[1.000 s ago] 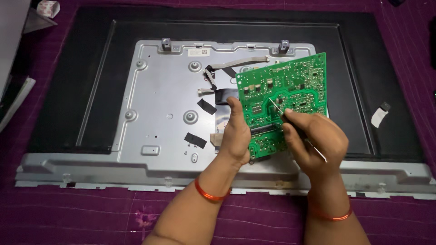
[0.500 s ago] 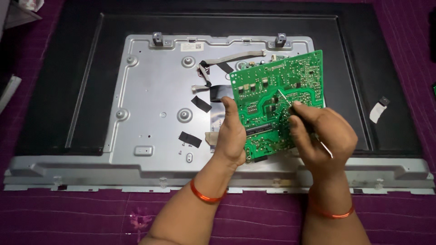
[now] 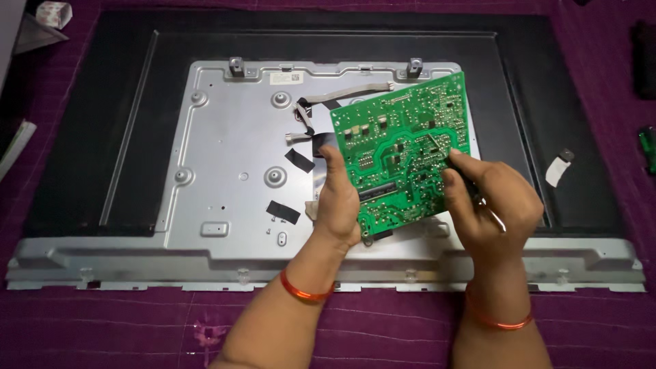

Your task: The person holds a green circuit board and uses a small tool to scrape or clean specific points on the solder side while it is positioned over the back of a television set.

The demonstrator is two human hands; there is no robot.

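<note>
My left hand (image 3: pixel 339 197) grips the left edge of a green circuit board (image 3: pixel 403 143) and holds it tilted above a silver metal back plate (image 3: pixel 232 157). The board's solder side faces me. In my right hand (image 3: pixel 493 201) is a thin metal probe (image 3: pixel 437 147), pinched like a pen, with its tip resting on the middle of the board. Both wrists wear orange bands. Grey cables (image 3: pixel 342 96) run from the plate toward the board's upper left corner.
The plate is fixed on a large black display panel (image 3: pixel 89 137) with a silver bottom rail (image 3: pixel 137 263), lying on a purple cloth (image 3: pixel 102 328). Black tape pieces (image 3: pixel 283 212) sit on the plate. A white tag (image 3: pixel 555 171) lies at right, small objects at the far right edge.
The view has shifted slightly. My hands and the board stay almost in the same pose, with the probe tip still on the board.
</note>
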